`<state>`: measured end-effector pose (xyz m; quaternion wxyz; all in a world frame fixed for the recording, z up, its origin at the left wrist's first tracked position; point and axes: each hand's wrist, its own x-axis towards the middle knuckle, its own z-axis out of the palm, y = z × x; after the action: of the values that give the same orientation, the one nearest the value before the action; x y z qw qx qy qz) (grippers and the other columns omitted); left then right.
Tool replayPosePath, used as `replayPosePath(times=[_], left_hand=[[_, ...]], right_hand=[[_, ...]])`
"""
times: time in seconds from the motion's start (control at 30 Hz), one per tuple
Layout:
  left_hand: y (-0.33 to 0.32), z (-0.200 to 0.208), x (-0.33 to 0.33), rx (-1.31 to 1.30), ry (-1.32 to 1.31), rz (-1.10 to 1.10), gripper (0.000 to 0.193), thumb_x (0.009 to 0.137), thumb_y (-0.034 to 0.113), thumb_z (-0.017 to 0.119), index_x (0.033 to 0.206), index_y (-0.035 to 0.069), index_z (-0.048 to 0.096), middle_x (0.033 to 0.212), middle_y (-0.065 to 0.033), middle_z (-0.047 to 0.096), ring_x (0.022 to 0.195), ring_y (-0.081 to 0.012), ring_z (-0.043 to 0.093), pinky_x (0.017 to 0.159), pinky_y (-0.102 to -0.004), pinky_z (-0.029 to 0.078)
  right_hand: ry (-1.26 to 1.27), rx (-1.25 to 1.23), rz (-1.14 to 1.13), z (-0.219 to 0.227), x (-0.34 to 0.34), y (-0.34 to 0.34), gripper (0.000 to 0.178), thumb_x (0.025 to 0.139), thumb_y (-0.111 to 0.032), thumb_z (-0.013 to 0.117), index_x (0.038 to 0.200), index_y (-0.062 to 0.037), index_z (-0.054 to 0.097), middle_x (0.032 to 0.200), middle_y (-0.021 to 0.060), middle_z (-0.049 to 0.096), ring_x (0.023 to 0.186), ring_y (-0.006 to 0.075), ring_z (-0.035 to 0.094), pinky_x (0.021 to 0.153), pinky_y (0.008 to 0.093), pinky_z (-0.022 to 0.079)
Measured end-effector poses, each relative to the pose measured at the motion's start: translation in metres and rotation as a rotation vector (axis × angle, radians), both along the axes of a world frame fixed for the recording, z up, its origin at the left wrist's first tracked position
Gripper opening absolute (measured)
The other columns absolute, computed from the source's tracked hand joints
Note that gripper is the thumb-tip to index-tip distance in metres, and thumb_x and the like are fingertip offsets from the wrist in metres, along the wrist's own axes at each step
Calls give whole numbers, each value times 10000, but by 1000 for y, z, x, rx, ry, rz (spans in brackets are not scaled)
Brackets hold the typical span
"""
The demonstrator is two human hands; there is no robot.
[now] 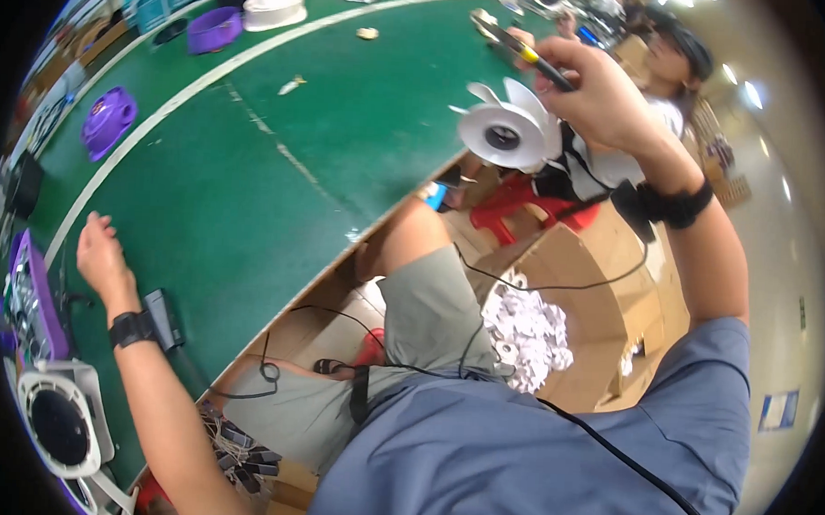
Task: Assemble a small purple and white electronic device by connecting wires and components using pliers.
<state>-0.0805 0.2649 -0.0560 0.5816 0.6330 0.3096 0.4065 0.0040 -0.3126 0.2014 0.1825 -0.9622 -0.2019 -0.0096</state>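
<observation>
My right hand (596, 92) is raised over the table's right edge, its fingers closed round a hand tool (551, 72) with a black and yellow handle and a dark head. I cannot tell the tool's exact kind. Just beneath that hand is a white fan wheel (492, 132) with several blades and a dark centre hole. Whether my lower fingers grip the wheel is hidden. Far to the left, my left hand (104, 255) hovers over the green table (240, 195) with loosely bent fingers and nothing visible in them. A purple round housing (110, 123) lies beyond it.
A co-worker (674, 62) sits close behind my right hand, by a red stool (497, 211). A cardboard box (605, 275) of white pieces (526, 331) stands beside my leg. White fans (58, 423) line the left side. Black cables (614, 283) cross my lap.
</observation>
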Motion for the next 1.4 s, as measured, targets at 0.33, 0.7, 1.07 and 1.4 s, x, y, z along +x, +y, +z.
replayPosePath(times=[0.33,0.7,1.07,1.4], left_hand=[[-1,6,-1,10,11,-53,312,1024,336,582,892,64,660,699,58,507,578,-30,412,501,-218,303],[-25,17,-14,141,73,39,220,974,225,634,912,35,725,799,-13,677,708,-109,593,642,-290,476],[-55,38,-10,326,83,153,329,962,234,611,741,-6,652,630,-166,620,550,-251,591,553,-404,455],[-53,44,-14,251,106,121,342,973,211,604,731,-30,609,627,-144,625,547,-265,598,552,-386,453]], right_hand=[[110,-317,-214,26,-104,-124,311,772,-51,720,1073,-4,652,867,197,675,852,369,681,761,413,534],[165,26,383,-58,12,81,429,872,-289,732,1164,11,641,854,187,678,786,285,672,742,395,530],[970,1042,267,-178,120,284,395,1030,-444,555,1252,-119,581,813,-35,566,688,76,527,580,235,390],[930,1414,201,-213,129,322,472,1056,-453,500,1376,-106,519,844,-54,507,665,45,473,570,197,363]])
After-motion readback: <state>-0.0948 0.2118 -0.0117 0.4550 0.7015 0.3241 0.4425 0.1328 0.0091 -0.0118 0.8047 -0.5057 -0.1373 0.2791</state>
